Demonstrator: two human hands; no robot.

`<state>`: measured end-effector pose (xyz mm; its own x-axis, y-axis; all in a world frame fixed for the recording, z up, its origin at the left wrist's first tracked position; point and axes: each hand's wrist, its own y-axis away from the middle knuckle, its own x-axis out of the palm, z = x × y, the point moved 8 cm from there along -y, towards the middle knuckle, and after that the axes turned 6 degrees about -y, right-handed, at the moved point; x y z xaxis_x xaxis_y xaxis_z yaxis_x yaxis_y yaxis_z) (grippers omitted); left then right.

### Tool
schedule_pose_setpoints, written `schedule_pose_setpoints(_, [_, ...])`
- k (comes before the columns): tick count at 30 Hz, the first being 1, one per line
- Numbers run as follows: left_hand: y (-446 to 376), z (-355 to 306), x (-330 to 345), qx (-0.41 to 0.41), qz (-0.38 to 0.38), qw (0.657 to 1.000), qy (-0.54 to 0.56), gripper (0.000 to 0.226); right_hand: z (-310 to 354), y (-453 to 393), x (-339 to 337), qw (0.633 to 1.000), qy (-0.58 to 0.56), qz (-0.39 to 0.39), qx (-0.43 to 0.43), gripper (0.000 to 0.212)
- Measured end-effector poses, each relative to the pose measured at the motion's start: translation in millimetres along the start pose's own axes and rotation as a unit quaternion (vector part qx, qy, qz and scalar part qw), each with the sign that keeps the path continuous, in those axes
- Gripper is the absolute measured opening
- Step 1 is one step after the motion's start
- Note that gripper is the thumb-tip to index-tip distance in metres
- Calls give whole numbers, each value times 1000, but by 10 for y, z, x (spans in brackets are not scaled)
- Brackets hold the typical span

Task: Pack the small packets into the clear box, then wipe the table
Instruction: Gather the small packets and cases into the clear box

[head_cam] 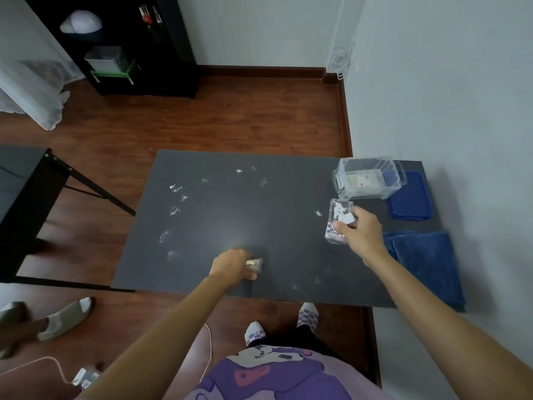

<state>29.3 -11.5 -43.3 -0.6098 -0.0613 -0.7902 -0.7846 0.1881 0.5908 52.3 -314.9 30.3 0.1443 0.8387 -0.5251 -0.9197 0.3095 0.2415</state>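
Purple cartoon print on the person's shirt (277, 373) sits closest to the lens, with both bare forearms reaching out from it over the dark tabletop (230, 220). Down at the near edge, the left hand (235, 265) is closed around one small packet (255, 264) with something yellowish inside, fingers curled over it and knuckles low to the surface, as if it has just pinched it up. Off to the far side of that hand, more small clear packets (174, 210) lie scattered loose, well apart from one another, and a few more sit nearer the front edge between the two arms.

Further out, the right hand (360, 230) grips a bunched stack of packets (337, 217), thumb on top and fingers under, so several can travel at once. Just beyond its fingertips stands the clear box (367, 179), open-topped, with a little already lying in the bottom. Its blue lid (411, 197) lies flat beside the box, out of the way. A folded blue cloth (424, 264) waits by the right wrist, handy for wiping, I'd guess, once the tabletop is bare. Plenty of gathering remains first.
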Motion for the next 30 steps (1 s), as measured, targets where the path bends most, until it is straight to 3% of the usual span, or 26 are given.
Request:
schedule_pose_setpoints(4, [-101,-204,-131,55,11,998,32,34,-4,-166,-207,1000,-12,9,7,22])
schedule_pose_setpoints(7, [-220,-505,-373,100,8,990,102,12,19,-313,-440,1000,-29,2,6,19])
schedule_pose_setpoints(10, [-384,-890,-730,128,-20,980,152,32,-6,-510,-681,999,-34,-8,29,17])
schedule_pose_setpoints(14, [-585,-1486,-1160,169,-48,957,230,36,-18,-783,-990,997,-60,-16,34,33])
schedule_pose_setpoints(16, [-736,-1714,-1307,166,-56,947,269,35,-18,-888,-1152,996,-73,-38,29,30])
schedule_pose_setpoints(23, [-1183,-2325,-1714,154,-200,949,191,33,-78,-1111,-1474,991,-111,-69,13,19])
schedule_pose_setpoints(26, [-1349,-2467,-1709,136,-216,952,169,30,-139,-1181,-1500,983,-167,-69,25,23])
schedule_pose_setpoints(30, [-1470,-2572,-1678,109,-220,963,111,37,-142,-1239,-1519,986,-151,-75,10,15])
